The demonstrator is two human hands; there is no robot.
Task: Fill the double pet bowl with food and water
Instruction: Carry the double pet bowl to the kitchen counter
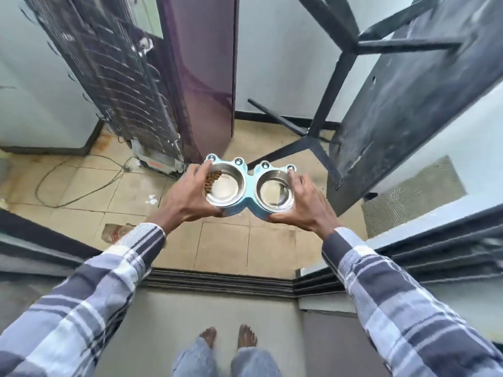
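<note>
Both hands, left hand (187, 198) and right hand (306, 204), clasp the double pet bowl (249, 186) at nine and three o'clock. Carrying seems underway; kibble (211, 179) slid toward nine, so level it before setting down.

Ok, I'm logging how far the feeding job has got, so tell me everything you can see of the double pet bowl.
The double pet bowl is a light blue, plastic-looking holder with four small eye-like knobs along its far edge, seating two shiny metal bowls side by side. The left bowl holds brown kibble heaped against its left wall. The right bowl shows only a reflective bottom; whether it holds water is unclear. It is carried in the air above the tiled floor, tilted slightly, gripped by the left hand and right hand at its ends.
</note>
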